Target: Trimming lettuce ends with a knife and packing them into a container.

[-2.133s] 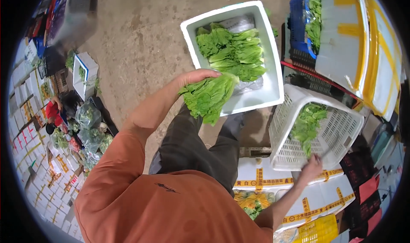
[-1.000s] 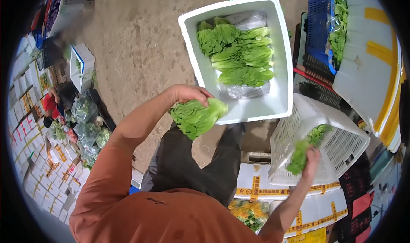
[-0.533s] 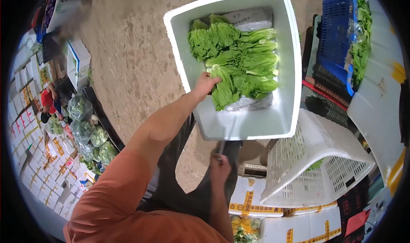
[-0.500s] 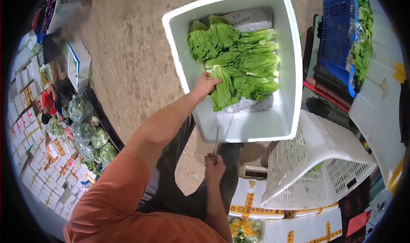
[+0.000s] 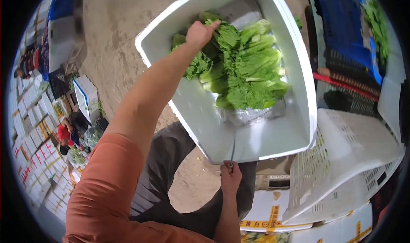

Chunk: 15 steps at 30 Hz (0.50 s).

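A deep white foam box (image 5: 196, 129) holds several heads of green leafy lettuce (image 5: 260, 65), packed side by side over grey plastic-wrapped packs. My left hand (image 5: 200, 34) reaches into its far left part, fingers closed on a lettuce head (image 5: 228, 38) whose leaves hang beside the thumb. Some of those fingers are hidden behind the hand. Low by the near rim, my right hand (image 5: 231, 179) grips the handle of a thin-bladed knife (image 5: 233, 149). The blade points away from me, over the inside of the near wall.
To the right stand a white perforated plastic basket (image 5: 341, 157) and a blue crate (image 5: 341, 25) beside leafy greens. White cartons (image 5: 273, 209) with yellow tape lie below. On the left, a person in red (image 5: 66, 132) is near stacked white boxes (image 5: 38, 157).
My left hand has moved from the near left of the lettuce to the far left and now grasps there. The knife stays in my right hand. The whole view has shifted.
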Available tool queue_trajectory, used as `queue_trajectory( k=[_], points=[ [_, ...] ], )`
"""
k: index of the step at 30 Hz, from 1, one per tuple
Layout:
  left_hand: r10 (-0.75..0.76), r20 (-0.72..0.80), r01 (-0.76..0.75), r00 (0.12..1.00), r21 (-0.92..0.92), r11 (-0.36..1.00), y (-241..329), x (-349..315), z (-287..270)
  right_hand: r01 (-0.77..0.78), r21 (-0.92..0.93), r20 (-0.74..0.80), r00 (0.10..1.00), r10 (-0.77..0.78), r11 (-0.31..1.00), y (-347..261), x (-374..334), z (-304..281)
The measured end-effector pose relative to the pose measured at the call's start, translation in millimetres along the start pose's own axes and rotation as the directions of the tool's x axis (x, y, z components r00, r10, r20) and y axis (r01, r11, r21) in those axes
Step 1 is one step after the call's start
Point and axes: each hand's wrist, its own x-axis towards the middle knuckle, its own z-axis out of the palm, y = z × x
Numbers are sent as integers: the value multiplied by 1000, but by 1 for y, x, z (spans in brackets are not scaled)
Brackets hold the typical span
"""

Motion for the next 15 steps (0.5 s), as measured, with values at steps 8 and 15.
queue_trajectory(
  k=[8, 15],
  points=[
    [626, -278, -474, 729, 455, 754, 4, -40, -14, -32, 124, 24, 999, 29, 992, -1, 3, 11],
    [488, 96, -446, 868, 584, 678, 11, -13, 18, 16, 171, 83, 996, -31, 985, -18, -5, 9]
  ],
)
